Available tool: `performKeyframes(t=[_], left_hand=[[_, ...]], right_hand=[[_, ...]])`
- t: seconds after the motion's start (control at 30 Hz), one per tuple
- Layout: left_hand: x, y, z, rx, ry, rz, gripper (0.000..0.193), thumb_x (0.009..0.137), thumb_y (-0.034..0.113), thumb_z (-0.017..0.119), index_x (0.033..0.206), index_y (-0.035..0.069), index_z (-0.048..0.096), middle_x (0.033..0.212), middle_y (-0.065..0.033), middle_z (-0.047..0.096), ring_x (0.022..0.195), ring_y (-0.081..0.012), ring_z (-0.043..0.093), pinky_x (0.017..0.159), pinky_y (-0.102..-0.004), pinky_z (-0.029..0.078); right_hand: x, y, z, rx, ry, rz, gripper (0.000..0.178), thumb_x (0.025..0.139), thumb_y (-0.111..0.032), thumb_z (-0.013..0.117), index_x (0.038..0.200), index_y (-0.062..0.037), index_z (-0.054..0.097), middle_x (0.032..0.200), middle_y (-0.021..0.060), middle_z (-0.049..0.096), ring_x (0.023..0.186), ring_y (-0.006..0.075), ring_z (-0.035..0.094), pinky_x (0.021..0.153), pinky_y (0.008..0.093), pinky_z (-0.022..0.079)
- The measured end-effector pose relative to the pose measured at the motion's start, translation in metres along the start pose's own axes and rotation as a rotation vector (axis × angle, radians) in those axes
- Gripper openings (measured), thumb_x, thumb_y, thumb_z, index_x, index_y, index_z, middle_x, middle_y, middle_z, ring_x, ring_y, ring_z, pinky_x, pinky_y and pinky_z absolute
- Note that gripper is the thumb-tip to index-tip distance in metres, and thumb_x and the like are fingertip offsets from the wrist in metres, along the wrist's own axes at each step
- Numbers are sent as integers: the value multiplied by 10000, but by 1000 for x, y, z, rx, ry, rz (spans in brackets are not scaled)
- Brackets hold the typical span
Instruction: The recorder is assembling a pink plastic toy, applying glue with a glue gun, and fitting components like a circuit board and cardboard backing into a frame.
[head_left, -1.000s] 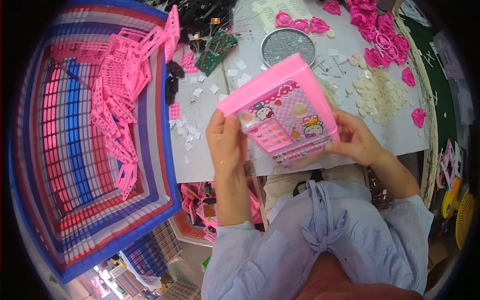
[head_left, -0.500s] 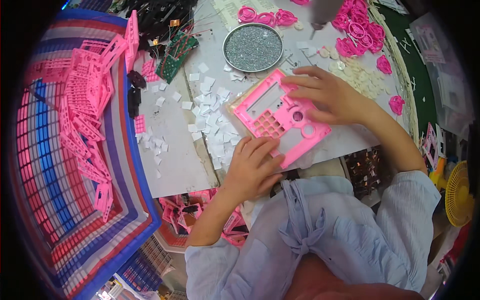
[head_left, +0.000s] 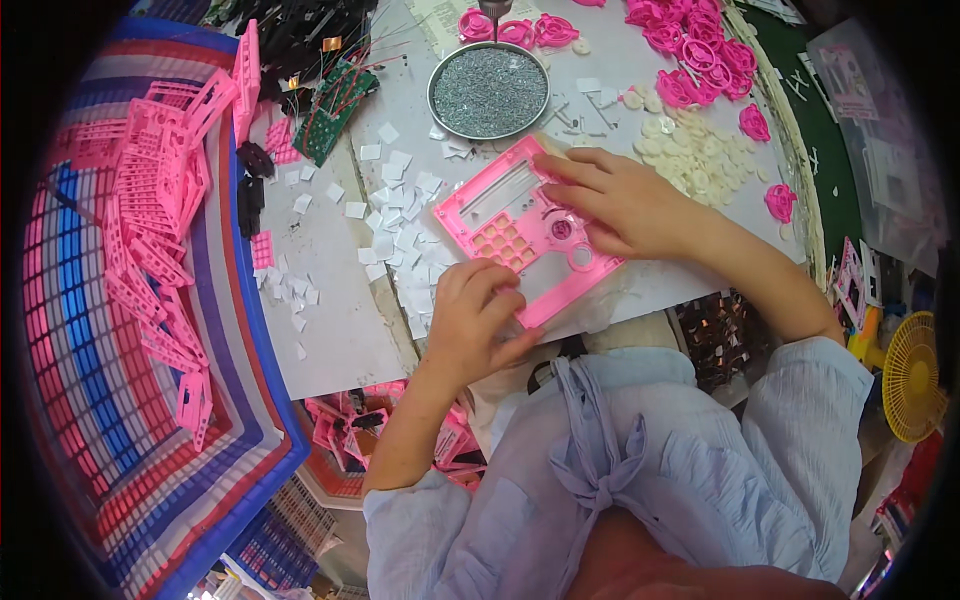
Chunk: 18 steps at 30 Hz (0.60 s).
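So I've got the pink toy phone shell point(head_left: 525, 235) lying flat, inside face up, on the near edge of the table point(head_left: 330, 330), right in front of me. My left hand point(head_left: 478, 322) is curled over its near-left corner, fingertips pressing down on the rim to pin it. My right hand point(head_left: 625, 205) lies flattish across the far-right side, fingers stretched toward the top edge by the long window slot; it's pressing, not really gripping anything.

As for progress, I'd say this shell is early days. The screen window is an open hole and the key grid looks empty, so nothing seems fitted in there yet. I can't tell if there's a small part under my right fingers.

Containers: the round metal dish point(head_left: 489, 90) at the far side of the table is full of tiny silvery bits, screws I reckon, with a driver tip point(head_left: 494, 12) hanging just above its far rim. The big striped basket point(head_left: 120, 330) on my left holds a heap of pink frames point(head_left: 150, 230), lots to go if those are the queue. Loose on the table: small white squares point(head_left: 400, 230) just left of the shell, cream round discs point(head_left: 690, 150) to the far right, pink rings point(head_left: 700, 60) beyond them, and a green circuit board point(head_left: 335, 110) at the far left.
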<state>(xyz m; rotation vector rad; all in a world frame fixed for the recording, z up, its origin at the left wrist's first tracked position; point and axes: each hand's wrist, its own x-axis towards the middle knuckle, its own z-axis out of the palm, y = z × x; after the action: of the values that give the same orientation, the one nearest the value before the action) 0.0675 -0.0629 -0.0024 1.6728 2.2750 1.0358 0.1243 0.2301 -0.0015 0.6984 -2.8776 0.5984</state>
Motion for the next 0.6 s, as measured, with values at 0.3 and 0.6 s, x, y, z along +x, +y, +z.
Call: performKeyframes(t=[0.3, 0.6], left_hand=[[-14, 2, 0, -3, 10, -11, 357, 648, 219, 849, 904, 67, 652, 1086, -121, 628, 1128, -371, 585, 918, -467, 483], [-7, 5, -3, -33, 73, -4, 369, 641, 184, 825, 959, 77, 670, 1116, -140, 612, 1131, -386, 564, 932, -469, 458]], right_hand=[[-21, -2, 3, 115, 144, 61, 558, 818, -229, 693, 1335, -59, 570, 1518, 173, 425, 1205, 397, 525, 996, 443, 483], [-35, 57, -30, -330, 140, 364, 103, 770, -129, 685, 836, -67, 636, 905, 71, 608, 907, 296, 566, 717, 404, 527]])
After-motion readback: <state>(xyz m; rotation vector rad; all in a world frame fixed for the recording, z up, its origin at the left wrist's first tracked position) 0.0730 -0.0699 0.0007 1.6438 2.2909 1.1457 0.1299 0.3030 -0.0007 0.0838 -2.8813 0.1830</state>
